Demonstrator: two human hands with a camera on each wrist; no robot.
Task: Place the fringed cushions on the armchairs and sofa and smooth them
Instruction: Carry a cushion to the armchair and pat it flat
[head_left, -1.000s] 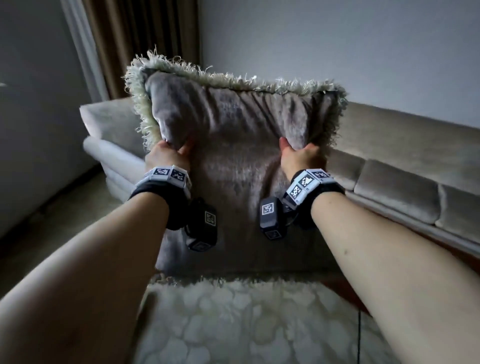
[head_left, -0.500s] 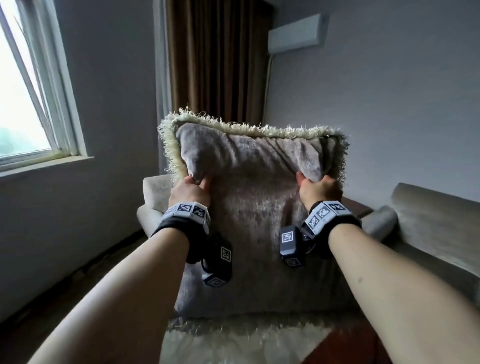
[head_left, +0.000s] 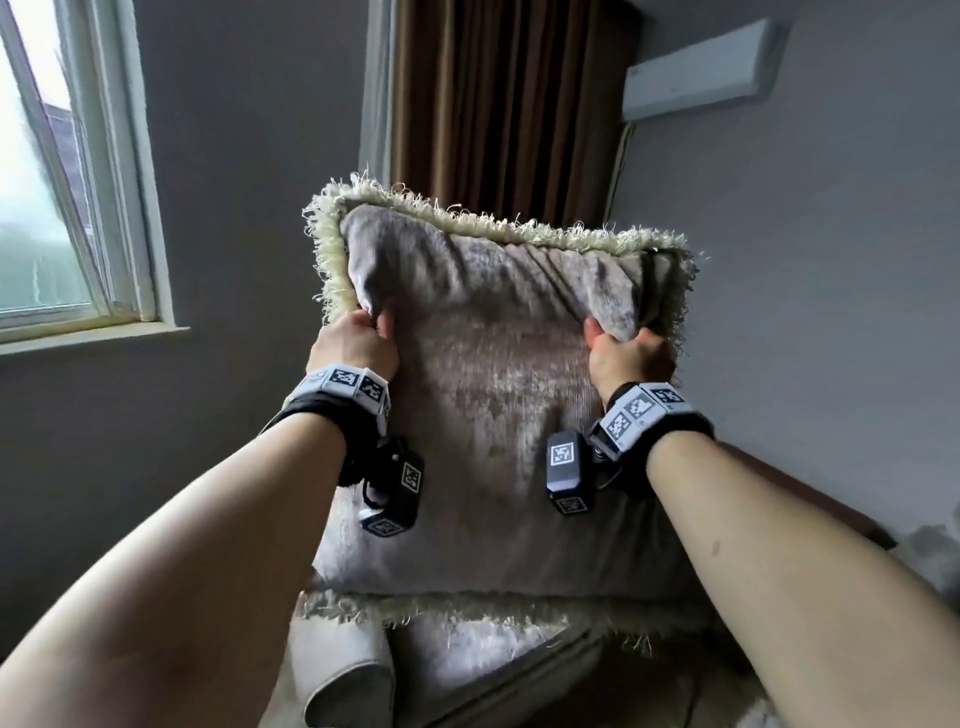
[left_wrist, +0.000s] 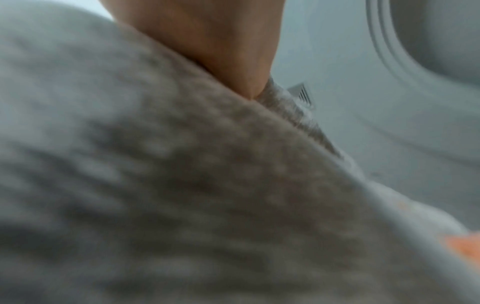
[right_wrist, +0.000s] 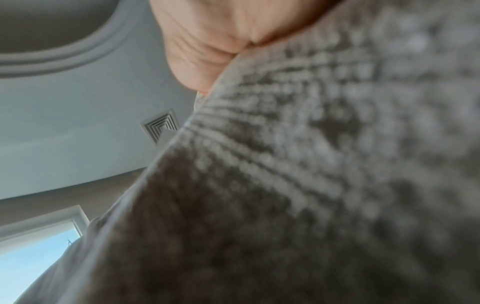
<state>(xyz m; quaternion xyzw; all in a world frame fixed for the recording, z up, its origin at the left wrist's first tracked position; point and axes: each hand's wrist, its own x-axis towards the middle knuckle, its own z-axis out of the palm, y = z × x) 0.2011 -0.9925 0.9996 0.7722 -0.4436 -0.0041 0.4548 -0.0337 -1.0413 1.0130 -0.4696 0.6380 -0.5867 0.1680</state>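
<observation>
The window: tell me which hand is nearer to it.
Left. The left hand grips the fringed cushion's upper corner on the window's side; the right hand grips the opposite corner, farther from it.

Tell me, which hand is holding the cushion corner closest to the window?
The left hand. It pinches the cushion at its upper corner on the window side; the right hand holds the other corner.
</observation>
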